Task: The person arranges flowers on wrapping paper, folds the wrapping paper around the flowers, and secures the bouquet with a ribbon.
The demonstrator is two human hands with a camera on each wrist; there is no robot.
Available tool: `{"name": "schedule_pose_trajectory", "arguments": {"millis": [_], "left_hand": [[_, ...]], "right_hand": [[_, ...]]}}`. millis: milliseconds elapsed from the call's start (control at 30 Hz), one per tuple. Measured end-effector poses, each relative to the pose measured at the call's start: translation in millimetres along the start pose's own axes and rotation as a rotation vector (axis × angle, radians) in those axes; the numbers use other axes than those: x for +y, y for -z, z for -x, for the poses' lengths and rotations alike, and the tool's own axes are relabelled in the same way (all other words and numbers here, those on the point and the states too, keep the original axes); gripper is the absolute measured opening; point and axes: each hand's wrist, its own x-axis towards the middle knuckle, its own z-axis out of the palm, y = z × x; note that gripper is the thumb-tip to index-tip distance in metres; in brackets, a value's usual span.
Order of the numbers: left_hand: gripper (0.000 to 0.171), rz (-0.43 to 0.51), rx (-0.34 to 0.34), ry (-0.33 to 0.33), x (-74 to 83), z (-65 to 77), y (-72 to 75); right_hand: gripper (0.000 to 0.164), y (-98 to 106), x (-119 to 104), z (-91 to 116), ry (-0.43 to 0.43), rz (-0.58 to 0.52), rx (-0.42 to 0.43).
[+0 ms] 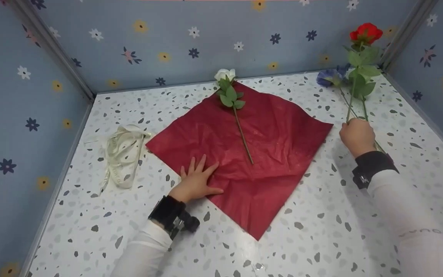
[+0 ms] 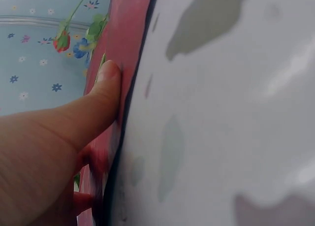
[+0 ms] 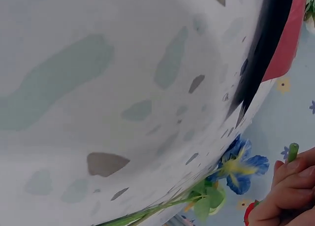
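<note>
- The right hand (image 1: 357,136) was clenched round the stem of a red rose (image 1: 365,35), toward the table's right edge; the bloom was up in front of the back wall (image 1: 221,42), and in the right wrist view a green stem end (image 3: 293,151) stuck out of the fist.
- The left hand (image 1: 196,182) gripped nothing: its fingers lay spread on a sheet of red paper (image 1: 275,142), at the sheet's near left edge, with the thumb pressed there too.
- That paper was spread creased over the middle of the table (image 1: 321,238), turned like a diamond, one corner toward the table's near side and one toward its far edge.
- On the paper lay a white rose (image 1: 231,94), its bloom at the sheet's far corner, its stem slanting down to about the sheet's middle.
- Just beyond the right hand, near the table's far right corner, lay a blue flower (image 1: 331,77); another leafy flower beside it was mostly hidden by the red rose.
- A cream ribbon (image 1: 114,177) lay in loose loops near the table's left edge, just beside the paper's left corner.
- Both wrists wore black straps (image 1: 375,164) below white sleeves (image 1: 410,215).
</note>
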Motion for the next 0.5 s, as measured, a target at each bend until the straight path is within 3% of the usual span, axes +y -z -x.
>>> {"name": "schedule_pose_trajectory", "arguments": {"millis": [167, 500], "left_hand": [[0.086, 0.002, 0.0, 0.003, -0.3, 0.8, -0.9], [0.087, -0.009, -0.006, 0.011, 0.7, 0.1, -0.6]], "right_hand": [[0.032, -9.1, -20.8, 3.7, 0.098, -0.026, 0.075], [0.03, -13.3, -64.5, 6.2, 0.165, -0.125, 0.08]]}}
